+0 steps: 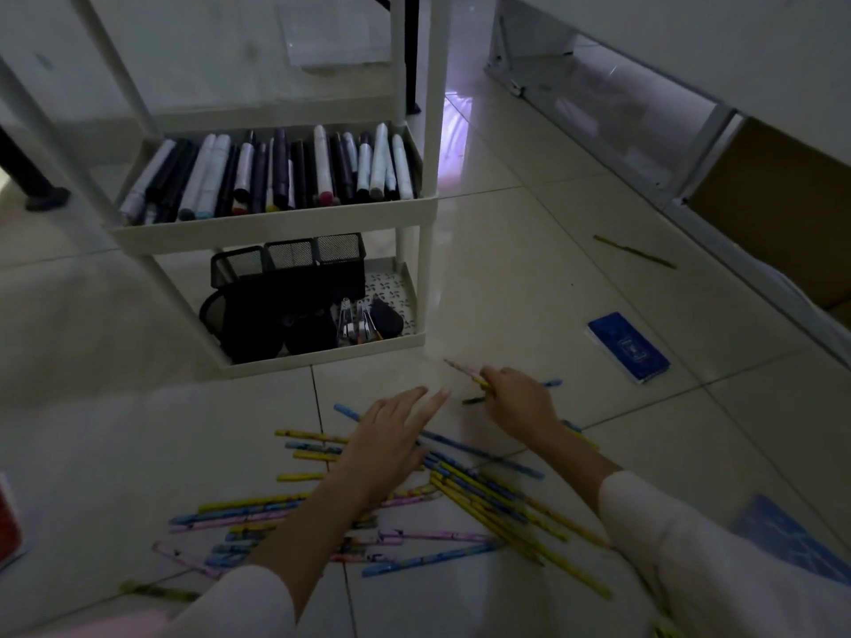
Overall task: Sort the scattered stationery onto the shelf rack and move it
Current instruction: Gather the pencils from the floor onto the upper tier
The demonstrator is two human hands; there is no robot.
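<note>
Yellow, blue and pink pencils [460,495] lie scattered on the pale tiled floor [529,278] beneath your two hands. Your right hand [518,402] is closed around a few pencils, one pink-tipped end jutting toward 11 o'clock and a blue end toward 3 o'clock. Your left hand [391,442] is spread flat, fingers extended and gripping nothing, its palm over the middle of the pile.

From the hands outward: the pile fans from 6 to 9 o'clock, with a tight bundle of yellow pencils slanting toward 5 o'clock. Bare tile lies between your fingertips and the white shelf rack [271,223] at 12 o'clock, and a wider strip of bare floor runs past the rack's right post toward 1 o'clock.

The rack's middle tray holds a packed row of markers [271,177], black and white barrels lying side by side. Its bottom tray holds black mesh organisers [285,264] and small items too dim to identify.

At 2 o'clock a blue notebook [628,347] lies flat, well apart from the pile; beyond it a lone thin stick [633,251] lies near the base of a white cabinet [644,145] edging the floor on the right.
</note>
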